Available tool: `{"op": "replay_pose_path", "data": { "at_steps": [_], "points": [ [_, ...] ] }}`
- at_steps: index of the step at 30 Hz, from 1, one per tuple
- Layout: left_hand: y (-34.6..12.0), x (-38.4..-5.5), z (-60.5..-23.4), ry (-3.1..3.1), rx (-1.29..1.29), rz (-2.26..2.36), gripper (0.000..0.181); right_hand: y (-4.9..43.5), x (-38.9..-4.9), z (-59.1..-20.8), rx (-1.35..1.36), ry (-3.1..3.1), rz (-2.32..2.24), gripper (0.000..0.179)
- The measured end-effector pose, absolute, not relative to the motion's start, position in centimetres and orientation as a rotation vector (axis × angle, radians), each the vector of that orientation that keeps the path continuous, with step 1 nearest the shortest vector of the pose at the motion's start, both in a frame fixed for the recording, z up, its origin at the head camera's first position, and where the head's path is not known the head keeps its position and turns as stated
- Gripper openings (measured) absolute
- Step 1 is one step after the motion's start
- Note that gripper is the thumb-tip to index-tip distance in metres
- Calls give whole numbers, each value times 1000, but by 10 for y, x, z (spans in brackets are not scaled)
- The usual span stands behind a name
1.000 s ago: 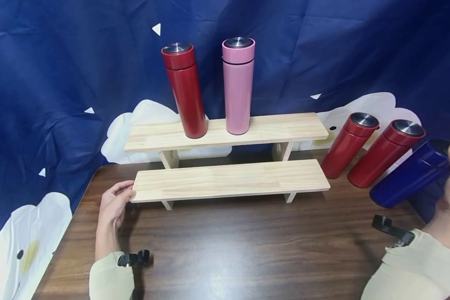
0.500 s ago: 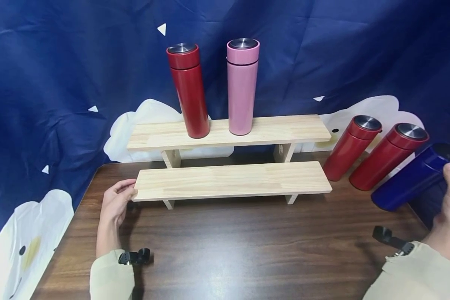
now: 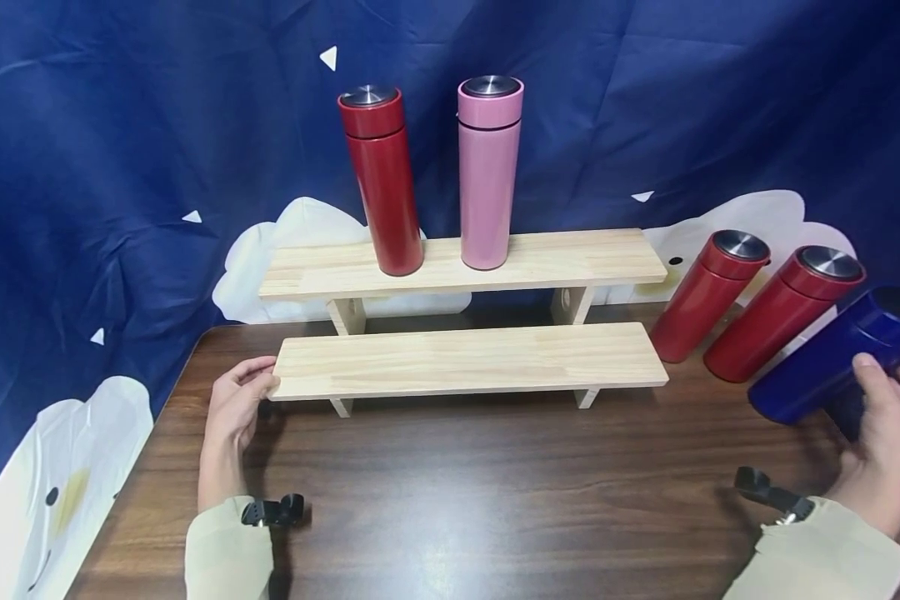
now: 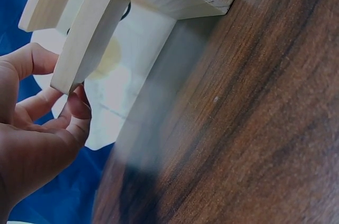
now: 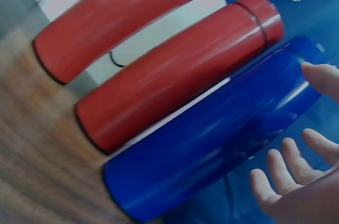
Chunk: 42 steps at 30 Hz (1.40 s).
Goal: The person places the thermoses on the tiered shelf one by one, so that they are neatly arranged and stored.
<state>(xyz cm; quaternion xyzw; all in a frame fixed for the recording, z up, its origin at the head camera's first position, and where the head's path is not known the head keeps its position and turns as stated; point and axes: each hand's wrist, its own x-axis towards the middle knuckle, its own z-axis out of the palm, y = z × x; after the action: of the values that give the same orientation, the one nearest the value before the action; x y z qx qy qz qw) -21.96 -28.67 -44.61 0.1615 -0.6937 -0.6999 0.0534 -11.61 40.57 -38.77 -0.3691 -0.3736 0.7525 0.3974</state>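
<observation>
In the head view my left hand (image 3: pixel 232 404) pinches the left end of the lower board of a two-tier wooden shelf (image 3: pixel 465 360). The left wrist view has the fingers bent around that board end (image 4: pixel 87 44). At the far right stands a dark blue thermos bottle (image 3: pixel 825 362), and my right hand (image 3: pixel 888 429) is beside it with its fingers spread. Seen from the right wrist, the thumb (image 5: pixel 320 78) overlaps the blue bottle near its lid, while the other fingers (image 5: pixel 280 173) are off its side.
Two red thermos bottles (image 3: pixel 708 296) (image 3: pixel 780 317) stand left of the blue one. A red bottle (image 3: pixel 385 196) and a pink bottle (image 3: pixel 487 183) stand on the upper board (image 3: pixel 570 254). Behind hangs a blue cloth (image 3: pixel 217 125); the brown table (image 3: pixel 495 475) has its left edge nearby.
My right hand has let go of the blue bottle's upper part, moved slightly down and left, and its fingers have spread. The left hand keeps its place on the shelf.
</observation>
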Motion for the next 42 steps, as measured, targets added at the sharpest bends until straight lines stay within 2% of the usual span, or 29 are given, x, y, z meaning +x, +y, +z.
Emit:
{"op": "replay_pose_path", "data": {
  "at_steps": [2, 18, 29, 42],
  "points": [
    [-287, -220, -446, -2110, 489, -2127, 42, 407, -117, -395, -899, -870, 1925, 63],
    [-287, -219, -446, -2107, 494, -2124, 42, 411, -120, -431, -909, -940, 1954, 67],
    [-287, -220, -446, -2098, 486, -2136, 41, 417, -127, -454, -1011, -1088, 1951, 84],
    [-288, -221, -447, -2101, 480, -2134, 40, 415, -132, -462, -1104, -1258, 1893, 103]
  ]
}}
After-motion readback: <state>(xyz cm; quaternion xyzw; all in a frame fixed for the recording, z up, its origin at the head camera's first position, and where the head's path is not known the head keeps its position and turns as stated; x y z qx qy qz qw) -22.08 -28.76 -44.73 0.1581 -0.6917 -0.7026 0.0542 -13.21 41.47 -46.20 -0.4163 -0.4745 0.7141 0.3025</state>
